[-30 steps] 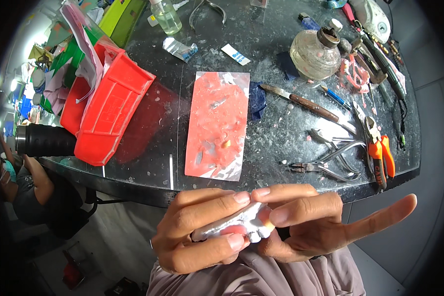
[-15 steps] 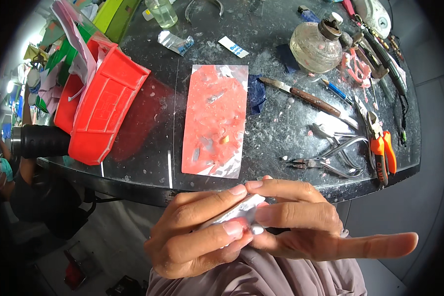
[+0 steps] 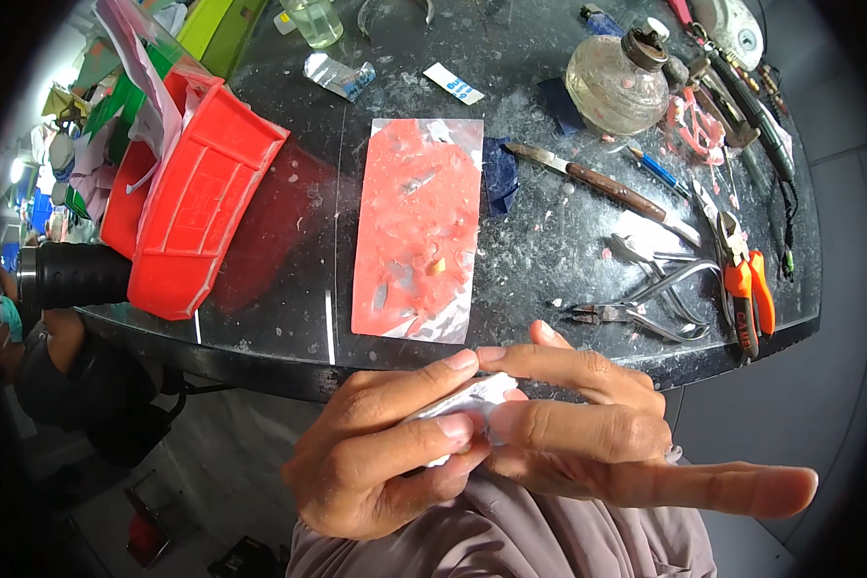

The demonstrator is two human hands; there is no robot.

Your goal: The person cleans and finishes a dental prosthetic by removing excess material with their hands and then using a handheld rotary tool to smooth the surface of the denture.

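Close to my body, just off the table's near edge, both hands hold a small white, plaster-like piece (image 3: 492, 386). My left hand (image 3: 380, 443) grips its left side between fingers and thumb. From the other side, my right hand (image 3: 588, 414) presses its fingers against the piece, with one finger stretched out to the right. The fingers cover much of it, so its full shape is hidden; a hint of pink shows at its upper right. Beyond the hands lies a clear sheet spread with reddish-pink, wax-like material (image 3: 405, 217), bearing a small yellowish bit (image 3: 437, 266).
A red plastic bin (image 3: 202, 207) with papers stands at left, beside a black cylinder (image 3: 77, 276). To the right lie a wooden-handled wax knife (image 3: 612, 193), metal pliers (image 3: 645, 308), orange-handled cutters (image 3: 742, 279) and a blue pencil-like tool (image 3: 657, 171). A round glass spirit lamp (image 3: 618, 87) stands behind.
My right fingers have shifted on the white piece, one fingertip lifting higher behind it. A small white tip that showed below my right fingers is now covered. The view has shifted slightly.
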